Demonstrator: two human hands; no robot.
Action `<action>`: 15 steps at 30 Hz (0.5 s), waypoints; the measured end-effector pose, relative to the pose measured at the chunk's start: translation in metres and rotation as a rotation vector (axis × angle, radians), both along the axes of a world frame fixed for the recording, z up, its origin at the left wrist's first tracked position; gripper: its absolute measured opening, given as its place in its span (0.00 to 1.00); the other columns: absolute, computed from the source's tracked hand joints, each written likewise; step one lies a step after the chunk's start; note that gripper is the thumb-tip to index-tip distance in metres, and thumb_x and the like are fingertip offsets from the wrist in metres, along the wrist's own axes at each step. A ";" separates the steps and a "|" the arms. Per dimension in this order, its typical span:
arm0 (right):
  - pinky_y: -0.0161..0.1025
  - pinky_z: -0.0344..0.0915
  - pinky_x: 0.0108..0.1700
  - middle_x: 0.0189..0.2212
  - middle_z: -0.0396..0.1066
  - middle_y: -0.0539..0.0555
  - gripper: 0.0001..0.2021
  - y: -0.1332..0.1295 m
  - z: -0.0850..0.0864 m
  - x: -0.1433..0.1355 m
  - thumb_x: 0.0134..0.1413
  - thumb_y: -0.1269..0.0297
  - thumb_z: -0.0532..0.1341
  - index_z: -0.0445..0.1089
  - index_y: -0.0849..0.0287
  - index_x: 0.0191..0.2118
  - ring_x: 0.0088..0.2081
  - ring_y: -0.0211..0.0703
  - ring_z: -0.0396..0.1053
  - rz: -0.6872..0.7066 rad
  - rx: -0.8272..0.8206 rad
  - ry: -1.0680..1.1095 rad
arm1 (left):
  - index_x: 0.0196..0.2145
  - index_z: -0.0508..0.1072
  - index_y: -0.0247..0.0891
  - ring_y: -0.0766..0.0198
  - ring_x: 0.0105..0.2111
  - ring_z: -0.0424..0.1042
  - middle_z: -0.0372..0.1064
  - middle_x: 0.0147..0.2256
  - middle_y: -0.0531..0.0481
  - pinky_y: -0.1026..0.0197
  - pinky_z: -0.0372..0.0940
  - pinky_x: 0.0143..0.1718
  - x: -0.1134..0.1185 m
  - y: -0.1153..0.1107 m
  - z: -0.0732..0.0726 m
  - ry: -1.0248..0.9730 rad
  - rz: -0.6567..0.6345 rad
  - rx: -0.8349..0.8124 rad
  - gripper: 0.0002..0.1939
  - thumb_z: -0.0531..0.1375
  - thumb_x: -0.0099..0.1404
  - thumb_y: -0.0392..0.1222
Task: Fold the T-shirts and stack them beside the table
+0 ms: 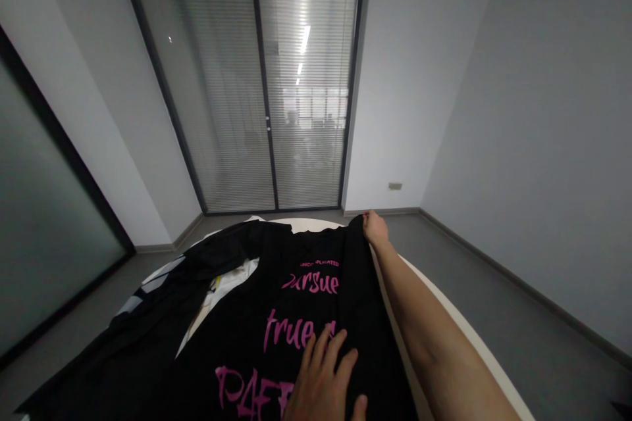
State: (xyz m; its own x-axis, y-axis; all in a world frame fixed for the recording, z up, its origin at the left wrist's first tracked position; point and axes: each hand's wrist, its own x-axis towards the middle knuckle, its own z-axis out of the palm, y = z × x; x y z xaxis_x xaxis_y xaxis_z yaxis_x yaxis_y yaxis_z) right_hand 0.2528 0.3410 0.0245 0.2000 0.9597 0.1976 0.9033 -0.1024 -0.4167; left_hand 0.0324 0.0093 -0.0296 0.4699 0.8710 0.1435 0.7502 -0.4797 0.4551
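A black long-sleeved shirt [306, 247] with pink lettering is spread over the table, its collar end toward the far edge. The right side is folded inward and covers the ends of some printed words. My right hand [376, 229] reaches to the far right corner of the shirt, with thumb and fingers closed on the cloth. My left hand [322, 378] rests palm down on the lettering near the fold, fingers apart. On the left, a black sleeve [217, 253] with pale grey marks stretches toward the near left. The near end of the shirt runs out of view.
The white round table [316, 223] shows its rim at the back and right. Some white cloth [230, 286] lies between sleeve and body. Beyond stands a glass door with blinds [306, 145]; a grey wall [548, 145] is on the right.
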 end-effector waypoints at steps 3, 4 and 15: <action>0.36 0.62 0.55 0.55 0.71 0.64 0.22 0.009 0.001 -0.008 0.67 0.63 0.55 0.60 0.60 0.64 0.55 0.44 0.70 0.103 -0.020 0.010 | 0.63 0.66 0.45 0.38 0.68 0.50 0.52 0.68 0.43 0.31 0.53 0.64 -0.001 0.003 -0.005 0.004 -0.018 0.002 0.35 0.62 0.58 0.40; 0.34 0.62 0.55 0.56 0.71 0.63 0.24 0.010 -0.002 -0.010 0.65 0.63 0.57 0.61 0.61 0.64 0.55 0.43 0.70 0.126 -0.039 0.009 | 0.63 0.66 0.44 0.38 0.68 0.50 0.51 0.68 0.42 0.31 0.53 0.64 -0.001 0.003 -0.006 0.004 -0.020 0.002 0.35 0.63 0.58 0.40; 0.47 0.68 0.50 0.49 0.74 0.74 0.31 -0.025 -0.021 0.003 0.60 0.45 0.54 0.74 0.70 0.51 0.52 0.61 0.73 -0.046 -0.267 -0.019 | 0.62 0.67 0.42 0.39 0.68 0.49 0.49 0.69 0.41 0.33 0.49 0.66 0.001 -0.008 -0.009 -0.059 0.092 0.074 0.32 0.63 0.60 0.46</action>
State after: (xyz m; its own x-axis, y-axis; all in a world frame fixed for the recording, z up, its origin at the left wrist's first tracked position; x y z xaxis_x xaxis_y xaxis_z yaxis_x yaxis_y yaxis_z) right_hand 0.2560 0.3162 0.0031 0.2432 0.9683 -0.0570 0.9025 -0.2474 -0.3525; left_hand 0.0334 0.0018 -0.0385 0.3773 0.8959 0.2344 0.7655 -0.4442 0.4655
